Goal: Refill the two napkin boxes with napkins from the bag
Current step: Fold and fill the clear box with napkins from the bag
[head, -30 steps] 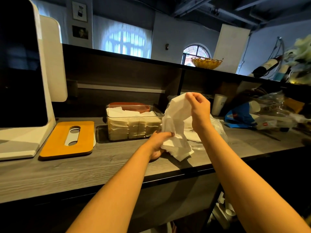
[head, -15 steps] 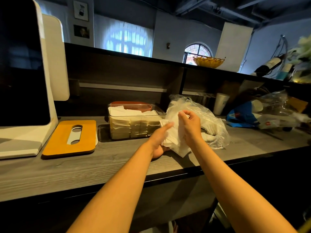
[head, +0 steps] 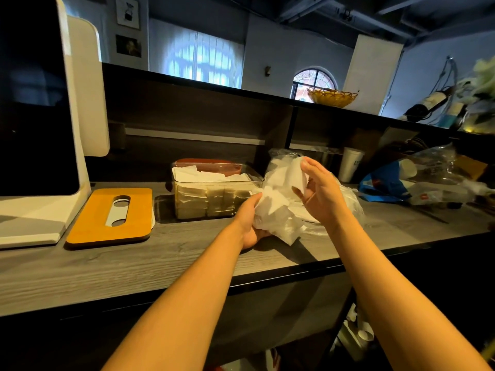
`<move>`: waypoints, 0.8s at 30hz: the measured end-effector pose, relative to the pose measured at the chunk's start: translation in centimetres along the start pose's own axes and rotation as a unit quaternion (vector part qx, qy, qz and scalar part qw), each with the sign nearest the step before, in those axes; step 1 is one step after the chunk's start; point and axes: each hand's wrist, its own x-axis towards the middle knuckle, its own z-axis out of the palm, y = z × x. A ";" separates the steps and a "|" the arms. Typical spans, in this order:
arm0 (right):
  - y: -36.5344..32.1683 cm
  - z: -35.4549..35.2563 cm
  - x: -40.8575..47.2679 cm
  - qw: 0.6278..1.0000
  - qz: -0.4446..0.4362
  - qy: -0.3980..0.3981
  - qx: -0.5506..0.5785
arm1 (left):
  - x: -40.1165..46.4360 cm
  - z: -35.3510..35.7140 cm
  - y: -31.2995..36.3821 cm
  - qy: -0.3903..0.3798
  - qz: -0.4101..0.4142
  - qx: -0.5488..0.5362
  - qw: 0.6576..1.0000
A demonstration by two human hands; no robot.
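A clear napkin box [head: 214, 194] stands on the grey counter [head: 134, 263], packed with folded napkins. Its wooden lid [head: 112, 215], with an oval slot, lies flat to the left of the box. Behind the box shows a reddish-brown lid or box [head: 206, 162], mostly hidden. A clear plastic bag [head: 351, 207] lies right of the box. My left hand [head: 249, 220] grips a loose bunch of white napkins [head: 278, 207] from below. Above the bunch, my right hand [head: 321, 194] pinches a napkin's upper edge between thumb and fingers.
A white screen on a stand [head: 34, 124] fills the left. A paper cup [head: 351, 164], a blue bag [head: 383, 186] and crumpled plastic [head: 439, 178] clutter the right of the counter. A yellow basket [head: 332, 96] sits on the upper shelf.
My right hand came down from holding a napkin high, then rose slightly with its fingers spread over the bunch. The left hand stays under the napkins. The camera moved closer.
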 end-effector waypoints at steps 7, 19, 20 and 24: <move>1.4 -1.2 0.3 0.945 0.085 -0.035 -0.314 | 0.0 0.1 -0.1 -0.023 0.017 0.037 0.999; 0.3 -1.7 0.4 0.968 -0.078 0.039 -0.234 | -0.5 0.5 -0.1 -0.017 0.020 0.040 0.999; -0.2 -1.6 0.4 0.977 -0.084 0.013 -0.195 | -0.4 0.4 0.0 -0.020 0.015 0.027 0.999; -1.7 -1.2 0.6 0.987 -0.018 -0.085 -0.134 | -0.1 0.2 -0.1 -0.016 0.004 0.019 1.000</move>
